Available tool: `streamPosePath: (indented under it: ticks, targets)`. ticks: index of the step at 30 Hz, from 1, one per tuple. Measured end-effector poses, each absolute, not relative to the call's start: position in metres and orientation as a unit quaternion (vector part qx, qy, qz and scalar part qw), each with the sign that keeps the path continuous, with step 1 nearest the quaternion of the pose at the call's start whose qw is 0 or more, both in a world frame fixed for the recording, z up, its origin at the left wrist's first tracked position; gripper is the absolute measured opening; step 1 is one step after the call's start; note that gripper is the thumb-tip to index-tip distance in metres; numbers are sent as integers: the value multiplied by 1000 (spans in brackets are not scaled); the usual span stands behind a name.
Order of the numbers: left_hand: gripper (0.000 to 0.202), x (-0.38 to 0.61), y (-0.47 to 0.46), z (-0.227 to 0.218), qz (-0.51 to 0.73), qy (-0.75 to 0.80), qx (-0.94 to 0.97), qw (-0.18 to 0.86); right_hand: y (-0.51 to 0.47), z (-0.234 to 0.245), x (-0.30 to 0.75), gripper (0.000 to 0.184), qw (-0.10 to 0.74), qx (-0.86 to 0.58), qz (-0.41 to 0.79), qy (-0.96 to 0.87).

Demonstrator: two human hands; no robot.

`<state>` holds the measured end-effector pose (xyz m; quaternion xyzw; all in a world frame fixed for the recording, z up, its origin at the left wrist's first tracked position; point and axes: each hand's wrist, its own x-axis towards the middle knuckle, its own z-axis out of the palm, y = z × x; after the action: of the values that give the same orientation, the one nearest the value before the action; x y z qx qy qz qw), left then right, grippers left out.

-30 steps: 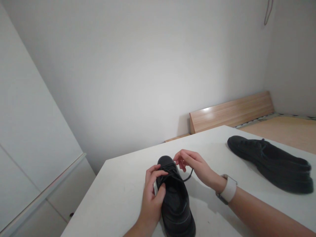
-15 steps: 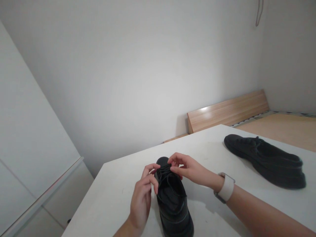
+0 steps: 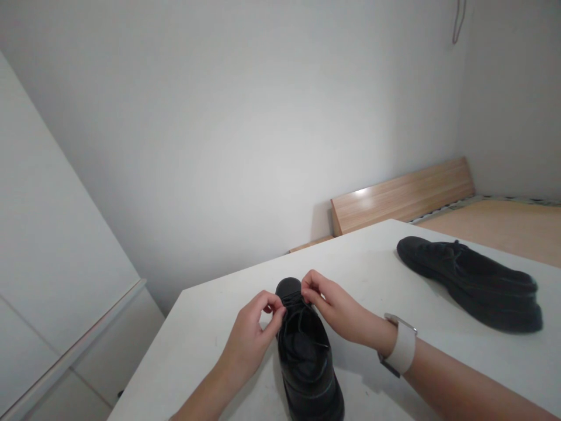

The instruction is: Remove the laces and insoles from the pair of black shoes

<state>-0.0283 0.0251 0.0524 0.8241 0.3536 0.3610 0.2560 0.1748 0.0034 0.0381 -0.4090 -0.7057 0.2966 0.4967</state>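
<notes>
A black lace-up shoe (image 3: 309,383) stands upright with its toe pointing away from me and its heel near the bottom of the view. Thumb and forefinger of my left hand (image 3: 252,330) are pinched at the left edge of the lacing, on the black shoelace (image 3: 296,303). Across from it, my right hand (image 3: 337,307) pinches the lace at the right edge of the lacing, its other fingers curled in. A loose lace end hangs over the shoe's opening. The fingertips partly hide the thin lace.
A second black shoe (image 3: 473,286), its lace tied, lies to the right on the white table (image 3: 201,333). Behind the table are a wooden headboard (image 3: 403,196) and a tan bed surface (image 3: 504,222). A white cabinet (image 3: 56,234) rises on the left.
My left hand has turned and its spread fingers have closed into a pinch at the lacing's left edge. My right hand's fingers have drawn together at the right edge.
</notes>
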Motion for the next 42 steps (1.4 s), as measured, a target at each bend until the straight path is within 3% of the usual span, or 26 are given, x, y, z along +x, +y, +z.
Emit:
streamPosePath:
  ticks: [7,14,17,21,23,25,28,30,32,36,42]
  targets:
    - [16,-26,22,59,362,320,774,410,-4,52,173,43,551,-281,549,-562]
    - [26,-29,29,54,414,303,689,511,-2,54,173,38,613,-307,488,-540]
    - [26,-30,31,54,440,329,688,474,0,53,174,30,628,-339,405,-571]
    - [13,-31,25,60,430,364,785,258,-6,56,176,24,605,-393,281,-633]
    - [11,-31,18,66,408,345,833,145,-9,59,176,29,585,-384,296,-650]
    - [12,-31,11,73,392,321,857,95,-11,60,175,35,578,-357,356,-642]
    - [20,-32,4,82,374,334,843,197,-5,57,176,36,568,-361,404,-620]
    - [30,-34,6,84,380,350,798,309,2,52,179,30,554,-401,364,-633]
    - [34,-35,13,82,400,362,764,355,9,46,182,21,521,-443,310,-661]
    - [22,-36,29,68,360,399,787,303,16,37,186,14,465,-473,287,-691]
    - [17,-31,34,54,348,383,810,276,10,35,181,11,471,-472,222,-712]
